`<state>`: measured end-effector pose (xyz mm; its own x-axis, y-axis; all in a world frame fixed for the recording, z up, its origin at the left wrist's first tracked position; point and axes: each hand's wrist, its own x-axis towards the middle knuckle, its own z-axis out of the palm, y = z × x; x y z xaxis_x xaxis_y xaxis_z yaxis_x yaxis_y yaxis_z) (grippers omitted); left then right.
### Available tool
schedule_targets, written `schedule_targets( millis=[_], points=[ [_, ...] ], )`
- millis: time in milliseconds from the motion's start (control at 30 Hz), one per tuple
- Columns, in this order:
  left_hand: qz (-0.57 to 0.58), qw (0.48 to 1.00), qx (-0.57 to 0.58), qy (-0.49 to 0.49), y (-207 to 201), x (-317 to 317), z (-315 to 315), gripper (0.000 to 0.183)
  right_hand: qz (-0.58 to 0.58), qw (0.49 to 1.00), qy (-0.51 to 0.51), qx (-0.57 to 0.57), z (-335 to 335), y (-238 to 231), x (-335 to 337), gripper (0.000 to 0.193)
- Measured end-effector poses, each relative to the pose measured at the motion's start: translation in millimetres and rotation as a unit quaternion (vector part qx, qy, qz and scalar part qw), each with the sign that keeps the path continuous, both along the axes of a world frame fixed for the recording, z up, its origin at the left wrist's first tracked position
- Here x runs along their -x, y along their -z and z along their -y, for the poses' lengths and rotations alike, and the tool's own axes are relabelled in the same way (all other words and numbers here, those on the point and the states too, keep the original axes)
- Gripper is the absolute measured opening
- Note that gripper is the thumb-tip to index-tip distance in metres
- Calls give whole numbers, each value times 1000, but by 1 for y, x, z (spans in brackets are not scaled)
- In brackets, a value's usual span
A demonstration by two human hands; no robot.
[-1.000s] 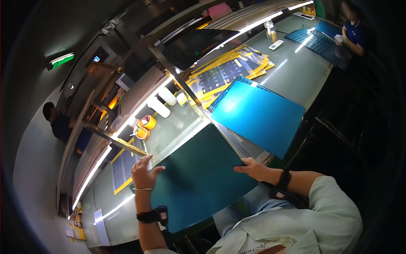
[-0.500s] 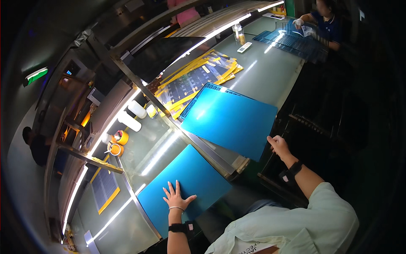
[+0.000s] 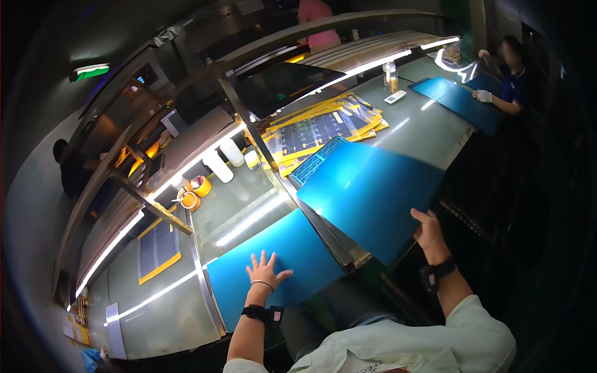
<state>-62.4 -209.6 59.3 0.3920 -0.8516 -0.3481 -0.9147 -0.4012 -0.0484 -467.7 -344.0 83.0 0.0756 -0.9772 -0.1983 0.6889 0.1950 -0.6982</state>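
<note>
The near blue sheet (image 3: 298,248) is lying at the surface's (image 3: 249,198) edge beneath the left hand (image 3: 263,273), whose spread, empty fingers are resting flat, seemingly steadying it. The right hand (image 3: 429,235) is gripping the second blue sheet (image 3: 373,193) by its side, thumb on top, apparently controlling that free edge, though the fingers beneath are hidden. Beyond both hands, yellow-edged panels (image 3: 311,133) are lying stacked, tube lights (image 3: 196,161) are brightening the dim room, and a co-worker (image 3: 516,87) is handling another sheet (image 3: 451,99) far right.
</note>
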Motion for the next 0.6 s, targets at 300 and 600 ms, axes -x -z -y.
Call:
schedule_targets(
  millis=[300,600],
  points=[
    [-949,247,157,-117,-27,131,37,93,-615,570,-49,543,-45,-48,-19,48],
    [-938,169,166,-251,39,178,34,80,-555,518,-221,612,-99,4,-68,35]
  ],
)
